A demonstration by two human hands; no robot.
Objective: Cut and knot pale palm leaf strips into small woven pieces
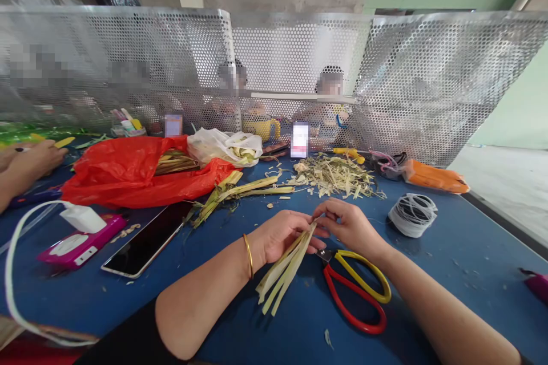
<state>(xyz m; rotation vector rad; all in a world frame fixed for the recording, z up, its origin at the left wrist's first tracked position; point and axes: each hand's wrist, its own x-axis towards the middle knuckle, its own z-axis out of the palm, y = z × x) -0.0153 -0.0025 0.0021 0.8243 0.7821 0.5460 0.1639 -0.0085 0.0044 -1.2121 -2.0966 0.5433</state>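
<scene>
A small bundle of pale dried plant strips (285,271) hangs down toward me from my left hand (286,236), whose fingers are wrapped round its upper end. My right hand (346,225) pinches at the tip of the same bundle; the fingertips of both hands meet there. Whether a thread lies between the right fingers is too small to tell. Scissors (357,291) with one red and one yellow handle lie on the blue table just below my right hand, their blades partly hidden under the fingers. Right of that hand stands a spool of whitish thread (413,215).
Beyond my hands lie plant scraps (336,175) and long dried stalks (240,191). A red plastic bag (124,171), a black phone (148,239) and a purple power strip (81,242) are at left. Another person's hand (38,157) works at far left. A perforated metal screen (295,51) borders the table.
</scene>
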